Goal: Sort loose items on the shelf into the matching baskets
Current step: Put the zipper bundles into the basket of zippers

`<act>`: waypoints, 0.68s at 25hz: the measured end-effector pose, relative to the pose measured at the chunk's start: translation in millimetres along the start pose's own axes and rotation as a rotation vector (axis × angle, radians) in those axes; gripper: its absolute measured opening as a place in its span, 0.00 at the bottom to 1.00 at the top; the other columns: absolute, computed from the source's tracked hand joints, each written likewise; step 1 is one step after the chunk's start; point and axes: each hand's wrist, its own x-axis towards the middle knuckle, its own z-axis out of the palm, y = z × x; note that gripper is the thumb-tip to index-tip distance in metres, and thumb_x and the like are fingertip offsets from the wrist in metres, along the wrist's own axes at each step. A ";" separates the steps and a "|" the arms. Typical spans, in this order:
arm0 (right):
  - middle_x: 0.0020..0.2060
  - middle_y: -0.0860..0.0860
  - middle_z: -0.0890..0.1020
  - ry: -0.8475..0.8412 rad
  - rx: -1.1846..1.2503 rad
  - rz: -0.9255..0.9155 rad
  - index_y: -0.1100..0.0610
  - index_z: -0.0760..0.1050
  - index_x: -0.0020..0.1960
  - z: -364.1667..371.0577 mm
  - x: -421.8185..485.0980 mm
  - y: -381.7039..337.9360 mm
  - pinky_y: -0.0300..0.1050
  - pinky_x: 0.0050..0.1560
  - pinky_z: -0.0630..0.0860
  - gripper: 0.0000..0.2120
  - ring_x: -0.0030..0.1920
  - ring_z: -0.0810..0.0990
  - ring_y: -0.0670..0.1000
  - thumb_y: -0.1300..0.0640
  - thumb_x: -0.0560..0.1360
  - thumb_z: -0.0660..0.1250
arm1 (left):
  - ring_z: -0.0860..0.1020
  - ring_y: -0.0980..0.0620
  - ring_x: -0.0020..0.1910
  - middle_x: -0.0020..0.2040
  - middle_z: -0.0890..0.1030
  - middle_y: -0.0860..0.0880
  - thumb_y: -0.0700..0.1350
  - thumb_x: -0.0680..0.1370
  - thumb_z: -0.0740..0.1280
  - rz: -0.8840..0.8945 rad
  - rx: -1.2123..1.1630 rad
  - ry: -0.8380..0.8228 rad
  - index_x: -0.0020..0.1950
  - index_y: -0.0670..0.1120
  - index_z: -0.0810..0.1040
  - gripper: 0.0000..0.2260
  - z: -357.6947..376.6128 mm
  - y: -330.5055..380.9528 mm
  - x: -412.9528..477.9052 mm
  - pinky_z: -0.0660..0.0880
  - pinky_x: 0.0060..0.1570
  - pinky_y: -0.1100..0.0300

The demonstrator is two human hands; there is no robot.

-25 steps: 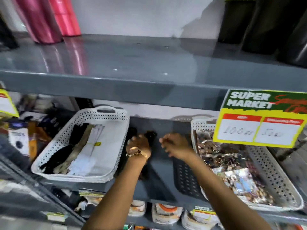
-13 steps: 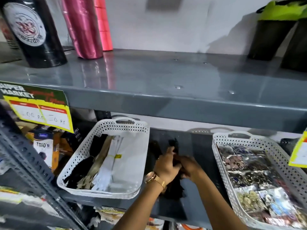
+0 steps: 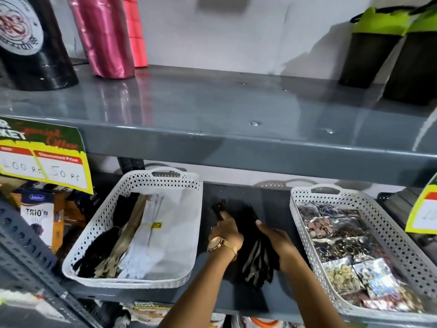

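Note:
A pile of loose black strips lies on the grey lower shelf between two white perforated baskets. My left hand, a gold watch on its wrist, closes on the pile's left side. From the right, my right hand presses against the same pile, fingers around it. The left basket holds similar black, tan and white strips along its left half. The right basket is filled with shiny packets of jewellery.
The upper shelf overhangs the baskets and carries pink rolls and black containers. Yellow price signs hang from its front edge at left and right. Boxed goods stand left of the left basket.
Both hands have come together on the black pile between the baskets; a second ago they hovered apart above it. The camera has shifted left and moved closer.

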 end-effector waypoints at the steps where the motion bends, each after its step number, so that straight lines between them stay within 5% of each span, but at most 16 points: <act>1: 0.39 0.62 0.87 0.023 0.076 0.016 0.66 0.83 0.43 -3.3 -4.0 0.7 0.47 0.45 0.80 0.19 0.39 0.86 0.57 0.48 0.72 0.71 | 0.73 0.36 0.64 0.63 0.76 0.37 0.41 0.72 0.64 -0.009 -0.056 0.002 0.68 0.41 0.59 0.26 -0.5 -0.6 2.6 0.73 0.61 0.48; 7: 0.29 0.57 0.83 -0.034 0.286 0.082 0.63 0.77 0.46 -12.8 -33.1 -16.9 0.43 0.30 0.77 0.11 0.27 0.81 0.54 0.57 0.78 0.60 | 0.78 0.40 0.57 0.55 0.78 0.44 0.39 0.70 0.64 0.031 -0.354 -0.021 0.48 0.47 0.77 0.09 -8.4 -9.5 2.7 0.74 0.53 0.58; 12: 0.36 0.50 0.84 -0.099 0.212 -0.212 0.54 0.78 0.49 11.1 -63.5 -45.6 0.38 0.26 0.76 0.07 0.33 0.83 0.50 0.64 0.76 0.64 | 0.77 0.41 0.60 0.62 0.79 0.43 0.42 0.77 0.64 0.286 -0.516 0.161 0.68 0.46 0.68 0.19 -63.1 -10.0 -17.2 0.72 0.59 0.56; 15: 0.35 0.43 0.85 -0.164 0.178 -0.346 0.52 0.80 0.47 47.9 -70.3 -68.0 0.38 0.30 0.76 0.09 0.41 0.82 0.47 0.64 0.75 0.65 | 0.77 0.40 0.58 0.61 0.79 0.42 0.40 0.78 0.62 0.335 -0.598 0.255 0.68 0.49 0.67 0.19 -107.6 -31.6 -23.6 0.73 0.62 0.50; 17: 0.39 0.41 0.85 -0.268 0.118 -0.424 0.49 0.79 0.52 80.5 -73.9 -79.3 0.40 0.34 0.77 0.11 0.41 0.83 0.43 0.64 0.76 0.65 | 0.78 0.42 0.54 0.58 0.80 0.43 0.38 0.78 0.61 0.336 -0.631 0.284 0.67 0.48 0.70 0.17 -133.8 -58.8 -24.6 0.75 0.61 0.57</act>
